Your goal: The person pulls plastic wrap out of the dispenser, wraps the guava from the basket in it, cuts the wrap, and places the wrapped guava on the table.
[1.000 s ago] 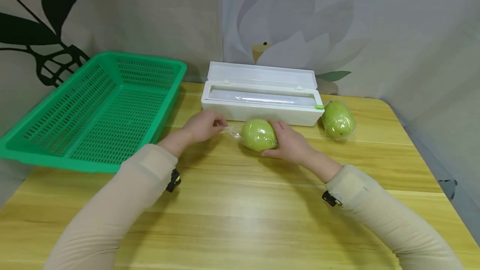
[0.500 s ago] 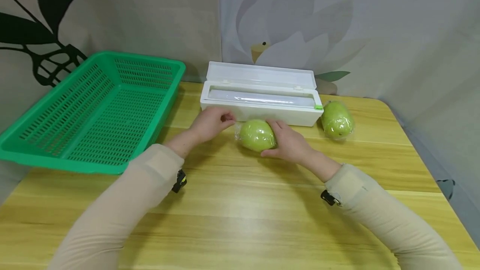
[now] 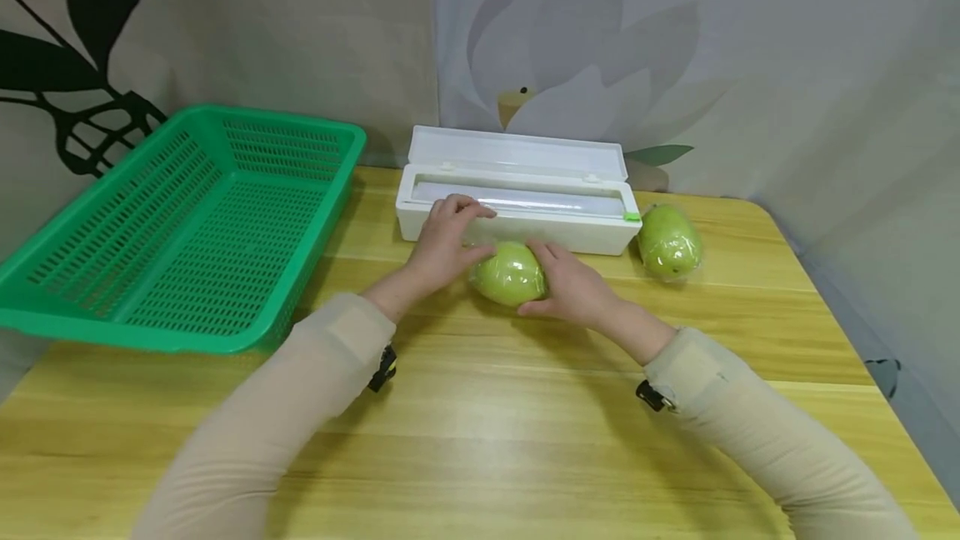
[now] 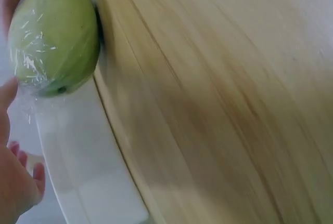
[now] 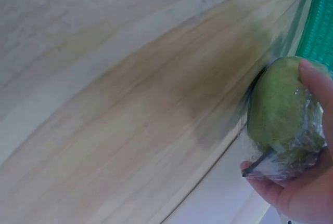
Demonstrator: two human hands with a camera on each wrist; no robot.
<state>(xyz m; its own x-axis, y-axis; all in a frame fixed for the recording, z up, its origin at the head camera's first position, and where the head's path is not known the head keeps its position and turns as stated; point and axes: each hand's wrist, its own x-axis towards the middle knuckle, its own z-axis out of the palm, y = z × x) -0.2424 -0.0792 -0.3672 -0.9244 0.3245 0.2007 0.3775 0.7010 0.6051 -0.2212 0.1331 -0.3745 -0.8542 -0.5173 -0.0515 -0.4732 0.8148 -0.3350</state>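
Note:
A green pear wrapped in cling film lies on its side on the table in front of the white box, its dark stem showing through the film in the right wrist view. My right hand grips the pear's right end between thumb and fingers. At the other end is my left hand, its thumb right at the film and its fingers spread apart, loosely bent, over the front of the box. Clear film clings in wrinkles around the pear.
Behind the pear stands a long white cling film box, lid up, with a film roll inside. A second wrapped pear sits at its right end. A green plastic basket takes up the left; a fabric wall rises behind.
My left hand has let go of the film tail at the pear's left end, which now lies against the fruit, and moved right and up with fingers spread. My right hand keeps its grip.

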